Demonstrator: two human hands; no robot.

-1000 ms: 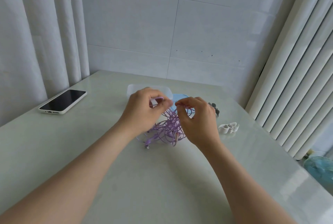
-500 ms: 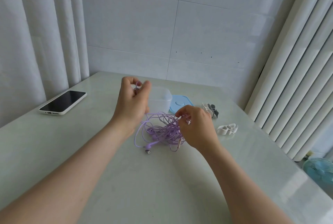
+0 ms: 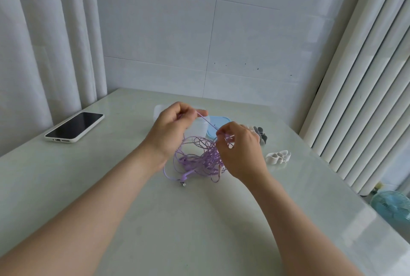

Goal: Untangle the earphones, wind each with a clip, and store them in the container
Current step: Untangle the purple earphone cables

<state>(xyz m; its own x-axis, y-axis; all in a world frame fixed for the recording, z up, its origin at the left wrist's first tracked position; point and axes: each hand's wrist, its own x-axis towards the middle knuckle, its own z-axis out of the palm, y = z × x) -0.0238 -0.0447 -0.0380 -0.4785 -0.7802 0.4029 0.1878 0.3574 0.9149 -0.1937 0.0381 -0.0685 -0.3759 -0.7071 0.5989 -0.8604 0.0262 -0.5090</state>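
Since half a second ago, brought the left hand (image 3: 170, 130) nearer the right hand (image 3: 240, 153). Now pinching a single lilac strand taut between them, left fingers curled on its upper end, right thumb and forefinger nipped on its lower end. Below, resting on the pale table (image 3: 199, 220), the earphones (image 3: 199, 158): a loose knot of thin purple loops, with a plug (image 3: 183, 183) trailing at the near edge. Just behind the tangle, the clear container (image 3: 197, 128) and blue lid (image 3: 218, 121); off to the right, white clips (image 3: 277, 157).
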